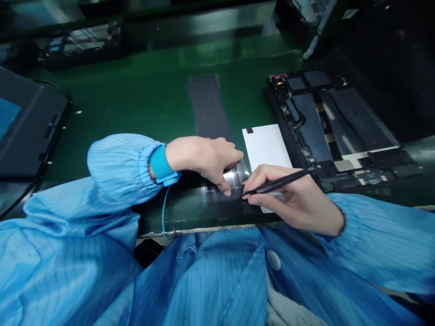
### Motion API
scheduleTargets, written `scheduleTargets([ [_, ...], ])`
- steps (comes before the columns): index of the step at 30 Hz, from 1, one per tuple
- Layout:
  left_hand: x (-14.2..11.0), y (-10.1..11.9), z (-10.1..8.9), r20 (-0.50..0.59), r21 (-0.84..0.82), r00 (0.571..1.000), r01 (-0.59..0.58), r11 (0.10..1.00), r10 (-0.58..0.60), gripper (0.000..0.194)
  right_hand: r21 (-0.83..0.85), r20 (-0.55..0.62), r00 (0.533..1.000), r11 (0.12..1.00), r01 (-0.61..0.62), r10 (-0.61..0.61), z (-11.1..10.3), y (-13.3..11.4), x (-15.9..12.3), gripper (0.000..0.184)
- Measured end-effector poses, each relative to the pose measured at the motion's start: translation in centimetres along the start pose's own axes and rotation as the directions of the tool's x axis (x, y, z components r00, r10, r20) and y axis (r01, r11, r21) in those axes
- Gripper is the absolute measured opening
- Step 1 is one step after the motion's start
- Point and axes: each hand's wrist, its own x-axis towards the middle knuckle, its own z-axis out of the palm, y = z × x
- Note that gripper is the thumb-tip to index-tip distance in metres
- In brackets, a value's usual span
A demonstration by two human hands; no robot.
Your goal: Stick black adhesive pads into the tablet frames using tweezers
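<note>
My left hand [210,158], with a blue band at the wrist, is closed over the near end of a long dark strip of film [209,104] lying on the green mat. Between thumb and fingers that end bends up and shines. Black tweezers [280,182] are pinched in my right hand [301,201], pointing left. Their tips meet the strip's raised edge beside my left thumb; whether they grip anything is too small to tell. Partly under my right hand lies a white card [267,147] with a small black piece at its top left corner.
An opened tablet-like device [353,122] with bare inner parts lies on the right, next to the card. At the left stands a dark case [30,122] with a blue panel and a cable. Blurred dark devices [81,40] line the back. A blue cord [164,213] hangs from my wristband.
</note>
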Motion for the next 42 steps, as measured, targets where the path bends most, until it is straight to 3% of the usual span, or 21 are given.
scheduleTargets([
  [8, -0.1, 0.1, 0.0, -0.021, 0.051, 1.000, -0.019, 0.999, 0.021, 0.042, 0.094, -0.051, 0.998, 0.995, -0.026, 0.031, -0.3, -1.0, 0.4, 0.007],
  [11, -0.3, -0.2, 0.0, -0.065, 0.041, 0.996, -0.051, 0.998, 0.054, 0.041, 0.116, -0.250, 0.968, 0.993, 0.022, 0.007, -2.9, -2.9, 0.6, 0.008],
  [13, -0.4, -0.3, -0.2, -0.083, 0.001, 0.994, -0.078, 0.997, 0.078, 0.037, 0.026, -0.423, 0.905, 0.998, 0.062, -0.045, -5.6, -3.6, 1.1, 0.009],
  [15, 0.0, -0.2, -0.6, -0.146, -0.081, 0.988, -0.069, 0.994, 0.057, 0.033, -0.036, -0.534, 0.844, 0.999, 0.020, -0.036, -8.4, -3.3, 2.0, 0.010],
  [16, 0.4, 0.0, -0.7, -0.235, -0.129, 0.972, -0.051, 0.990, 0.019, 0.032, -0.020, -0.553, 0.833, 0.999, -0.027, 0.012, -9.7, -2.7, 2.6, 0.011],
  [17, 0.9, 0.2, -0.7, -0.368, -0.168, 0.930, -0.041, 0.985, -0.024, 0.029, 0.031, -0.560, 0.825, 0.997, -0.066, 0.072, -10.8, -1.9, 3.3, 0.013],
  [18, 1.6, 0.5, -0.7, -0.527, -0.187, 0.848, -0.055, 0.981, -0.053, 0.025, 0.102, -0.545, 0.828, 0.990, -0.093, 0.134, -11.6, -1.0, 4.0, 0.017],
  [20, 3.2, 0.8, -0.5, -0.766, -0.125, 0.643, -0.148, 0.981, -0.001, 0.019, 0.253, -0.491, 0.843, 0.962, -0.106, 0.222, -12.7, 0.8, 5.3, 0.021],
  [21, 4.0, 1.0, -0.3, -0.813, -0.056, 0.578, -0.198, 0.979, 0.070, 0.025, 0.319, -0.459, 0.853, 0.942, -0.104, 0.249, -12.9, 1.6, 5.9, 0.022],
  [22, 4.7, 1.1, -0.1, -0.817, 0.016, 0.557, -0.234, 0.972, 0.147, 0.034, 0.376, -0.432, 0.860, 0.921, -0.102, 0.272, -12.9, 2.3, 6.4, 0.023],
  [24, 5.6, 1.1, 0.3, -0.763, 0.111, 0.599, -0.249, 0.962, 0.243, 0.044, 0.468, -0.392, 0.867, 0.878, -0.101, 0.309, -12.8, 3.3, 7.1, 0.024],
  [27, 6.0, 1.2, 0.5, -0.714, 0.131, 0.663, -0.187, 0.974, 0.223, 0.041, 0.549, -0.375, 0.863, 0.831, -0.088, 0.339, -12.4, 4.1, 7.4, 0.025],
  [32, 5.9, 1.0, 0.4, -0.717, 0.047, 0.676, -0.195, 0.980, 0.169, 0.037, 0.592, -0.285, 0.900, 0.799, -0.107, 0.331, -12.0, 4.5, 7.0, 0.025],
  [35, 6.0, 0.5, 0.9, -0.751, 0.059, 0.623, -0.264, 0.963, 0.217, 0.038, 0.558, -0.109, 0.926, 0.793, -0.243, 0.361, -11.6, 4.6, 6.7, 0.026],
  [37, 6.0, 0.3, 1.2, -0.824, 0.043, 0.528, -0.301, 0.953, 0.204, 0.035, 0.478, -0.039, 0.924, 0.820, -0.316, 0.379, -11.2, 4.6, 6.6, 0.024],
  [39, 6.0, 0.2, 1.5, -0.884, -0.009, 0.446, -0.312, 0.950, 0.139, 0.028, 0.365, -0.060, 0.922, 0.868, -0.337, 0.383, -10.9, 4.7, 6.7, 0.021],
  [40, 5.9, 0.2, 1.6, -0.898, -0.032, 0.426, -0.310, 0.950, 0.109, 0.024, 0.313, -0.088, 0.921, 0.888, -0.337, 0.380, -10.8, 4.8, 6.7, 0.020],
  [42, 5.9, 0.3, 1.6, -0.898, -0.050, 0.431, -0.304, 0.951, 0.091, 0.020, 0.236, -0.142, 0.920, 0.915, -0.328, 0.366, -10.7, 4.8, 6.8, 0.019],
])
